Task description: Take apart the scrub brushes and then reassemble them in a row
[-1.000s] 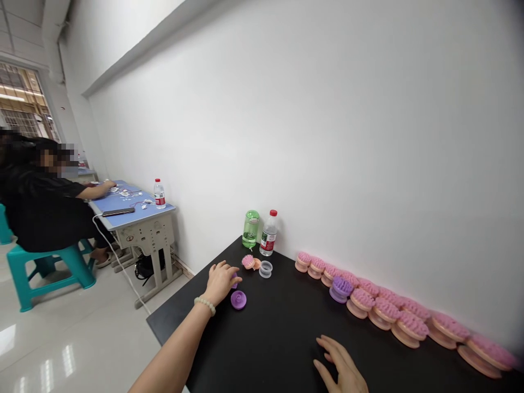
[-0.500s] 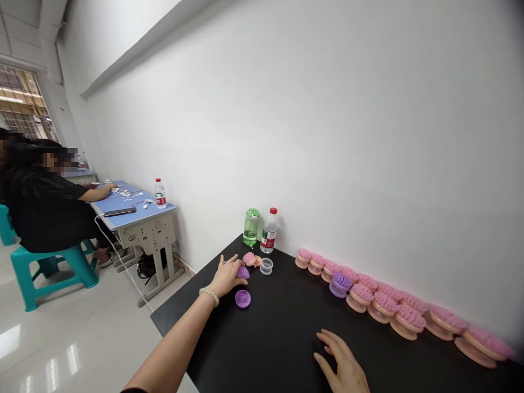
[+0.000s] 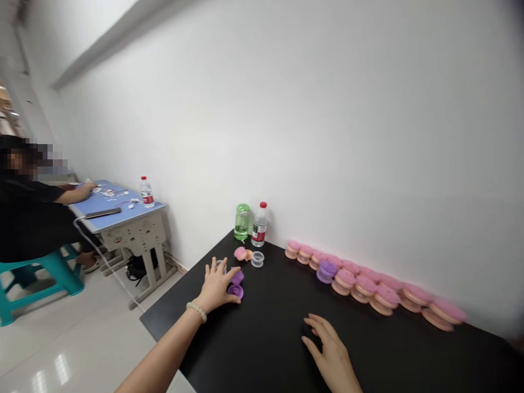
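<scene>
Green bottle [image 3: 242, 221], clear bottle [image 3: 259, 228] hold liquid at the table's [image 3: 262, 338] far corner; left hand [image 3: 216, 285] spread wide, touching purple brush [image 3: 237, 277]; right hand [image 3: 329, 349] open, empty.

Bright even indoor light, glare on the glossy floor [image 3: 61, 368], faint shadows, warped wide-angle edges

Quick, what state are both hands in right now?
Left hand: open, fingers spread, at the purple brush head and purple base; no clear grip.
Right hand: open, holding nothing.
</scene>
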Motion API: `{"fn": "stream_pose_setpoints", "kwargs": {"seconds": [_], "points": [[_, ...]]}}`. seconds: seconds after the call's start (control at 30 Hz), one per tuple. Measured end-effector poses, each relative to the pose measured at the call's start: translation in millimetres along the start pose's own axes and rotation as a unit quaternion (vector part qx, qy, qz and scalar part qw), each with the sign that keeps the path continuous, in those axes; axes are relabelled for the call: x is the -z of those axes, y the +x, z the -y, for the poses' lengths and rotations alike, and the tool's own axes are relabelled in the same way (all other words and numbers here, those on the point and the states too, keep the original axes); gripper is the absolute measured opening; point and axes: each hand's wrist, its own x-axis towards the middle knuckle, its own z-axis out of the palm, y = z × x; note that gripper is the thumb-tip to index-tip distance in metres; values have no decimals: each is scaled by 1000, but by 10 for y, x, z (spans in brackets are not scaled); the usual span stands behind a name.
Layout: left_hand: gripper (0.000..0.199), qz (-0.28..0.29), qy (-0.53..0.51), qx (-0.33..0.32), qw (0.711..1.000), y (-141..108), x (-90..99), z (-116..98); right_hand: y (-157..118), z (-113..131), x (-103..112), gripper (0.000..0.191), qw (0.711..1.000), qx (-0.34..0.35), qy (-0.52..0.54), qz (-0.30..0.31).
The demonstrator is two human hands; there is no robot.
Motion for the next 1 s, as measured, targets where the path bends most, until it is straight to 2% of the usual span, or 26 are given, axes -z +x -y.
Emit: {"fn": "stream_pose_setpoints", "kwargs": {"seconds": [0.13,0.27,0.37,0.5,0.6,0.7,0.83,1.0], "points": [[78,-17,24,-23,999,76,-45,-91,13,207,74,28,1000,-14,26,3],[62,-38,76,-16,996,201,-30,-36,129,257,152,31,1000,-21,-2,-15],[62,-49,81,-13,995,217,-28,19,365,155,292,35,998,-25,-46,-41],[65,-91,57,-27,994,160,-62,1,853,-94,543,43,988,-37,-124,-81],[60,-125,11,-63,990,114,-93,-97,1185,-268,665,47,981,-44,-169,-82],[57,-126,-52,-115,984,69,-90,-256,1361,-359,700,48,978,-41,-194,-61],[59,-99,-142,-171,970,11,9,-537,1335,-301,683,43,980,-28,-194,-39],[54,-15,-246,-183,952,21,134,-954,1017,49,611,32,986,-50,-152,-37]]}}
